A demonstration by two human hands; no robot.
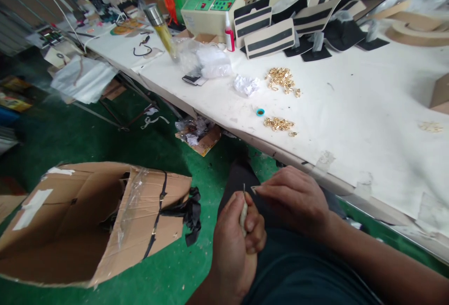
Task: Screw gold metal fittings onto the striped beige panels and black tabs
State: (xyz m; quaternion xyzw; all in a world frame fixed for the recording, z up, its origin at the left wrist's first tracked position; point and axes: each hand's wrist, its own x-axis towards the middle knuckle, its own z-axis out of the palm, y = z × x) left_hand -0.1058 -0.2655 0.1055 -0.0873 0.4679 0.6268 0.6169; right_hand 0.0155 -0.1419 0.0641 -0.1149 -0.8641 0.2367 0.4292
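Almost vertical tool (242, 220), tip (244, 186) up in view | left hand (228, 235) gripping it | right hand (298, 198) pinching piece (253, 190)

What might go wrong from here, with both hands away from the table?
The small piece pinched in the right hand might slip and drop, being held clear of the table. The metal-tipped tool in the left hand points up close by and could prick a finger. The small blue container sits near the edge, so a bump might knock it off.

White table (343, 122) with two heaps of gold pieces (278, 124) (blue cap (260, 112) beside the nearer) and crumpled paper (246, 85).
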